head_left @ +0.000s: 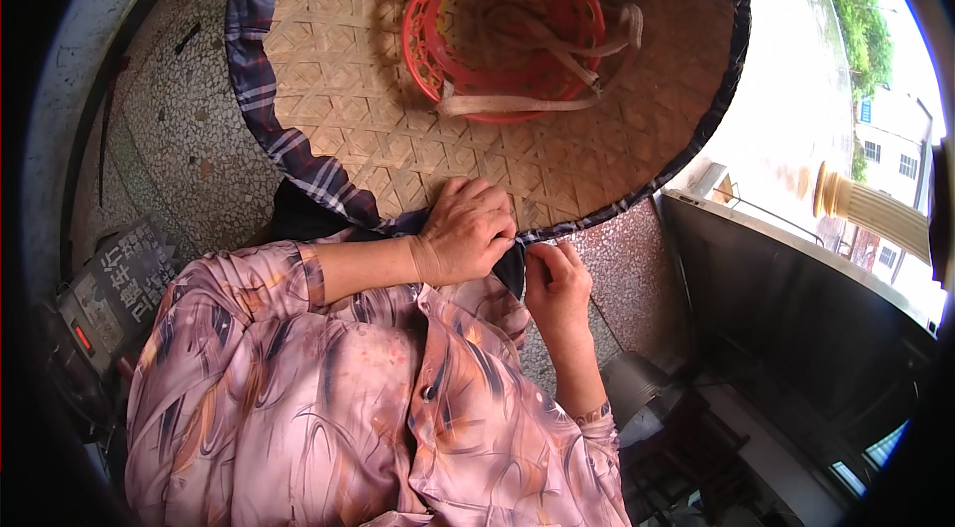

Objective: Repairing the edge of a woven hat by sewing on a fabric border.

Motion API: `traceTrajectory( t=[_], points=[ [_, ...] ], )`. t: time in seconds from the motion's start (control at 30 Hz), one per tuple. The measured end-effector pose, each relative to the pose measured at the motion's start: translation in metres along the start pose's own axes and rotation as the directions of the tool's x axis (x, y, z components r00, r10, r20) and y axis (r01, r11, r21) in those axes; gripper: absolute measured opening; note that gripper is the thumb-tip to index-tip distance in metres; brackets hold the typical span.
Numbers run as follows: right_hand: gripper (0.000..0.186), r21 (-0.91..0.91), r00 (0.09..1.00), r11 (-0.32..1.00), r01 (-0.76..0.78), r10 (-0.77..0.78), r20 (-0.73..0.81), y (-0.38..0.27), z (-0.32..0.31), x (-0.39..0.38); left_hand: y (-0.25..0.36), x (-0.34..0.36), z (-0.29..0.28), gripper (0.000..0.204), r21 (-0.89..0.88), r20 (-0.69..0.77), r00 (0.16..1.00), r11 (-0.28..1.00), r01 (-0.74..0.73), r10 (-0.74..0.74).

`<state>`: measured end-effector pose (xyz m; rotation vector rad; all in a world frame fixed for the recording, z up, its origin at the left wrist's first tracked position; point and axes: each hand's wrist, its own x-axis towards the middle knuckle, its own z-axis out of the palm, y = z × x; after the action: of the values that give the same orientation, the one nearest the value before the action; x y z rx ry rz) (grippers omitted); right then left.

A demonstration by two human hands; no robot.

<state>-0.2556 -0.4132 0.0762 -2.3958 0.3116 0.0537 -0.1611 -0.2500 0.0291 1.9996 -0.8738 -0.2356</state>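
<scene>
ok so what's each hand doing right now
left hand: closed, pressing the hat brim edge.
right hand: fingers pinched at the dark trim; what it holds cannot be told.

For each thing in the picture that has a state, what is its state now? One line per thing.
Woven bamboo hat: upside down, inner side showing.
Red plastic headband ring: fixed inside the hat.
White cloth straps: loose, lying across the ring.
Checked fabric edging: wrapped along the hat rim.
Left hand: fingers bent, pressing on the rim edging.
Right hand: fingertips pinched at the rim; whether it holds anything cannot be told.
</scene>
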Motion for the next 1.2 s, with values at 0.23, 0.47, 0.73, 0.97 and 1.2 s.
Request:
traceTrajectory(
  t=[0.23, 0.47, 0.73, 0.97, 1.2],
  points=[
    [0.009, -0.029, 0.99, 0.995, 0.093, -0.095, -0.101, 0.004, 0.014, -0.001, -0.001, -0.001, 0.0, 0.009, -0.043, -0.013, 1.0, 0.999, -0.018, 0.017],
    [0.007, -0.127, 0.987, 0.983, 0.131, -0.141, -0.072, -0.003, 0.01, 0.006, -0.004, -0.005, -0.006, 0.005, -0.057, -0.007, 0.994, 0.993, -0.107, 0.107],
    [0.007, -0.225, 0.995, 0.969, 0.101, -0.093, 0.046, -0.015, -0.005, 0.01, -0.007, -0.007, -0.006, 0.011, -0.023, 0.002, 0.985, 0.985, -0.173, 0.173],
    [0.009, -0.237, 0.988, 0.961, 0.145, -0.129, 0.083, -0.013, -0.005, 0.012, -0.004, -0.007, -0.008, 0.026, 0.014, 0.027, 0.996, 0.996, -0.089, 0.088],
    [0.009, -0.15, 0.996, 0.986, 0.074, -0.064, 0.069, -0.009, -0.004, 0.012, -0.002, -0.007, -0.007, 0.019, -0.002, 0.073, 0.997, 1.0, -0.015, 0.015]
  ],
)
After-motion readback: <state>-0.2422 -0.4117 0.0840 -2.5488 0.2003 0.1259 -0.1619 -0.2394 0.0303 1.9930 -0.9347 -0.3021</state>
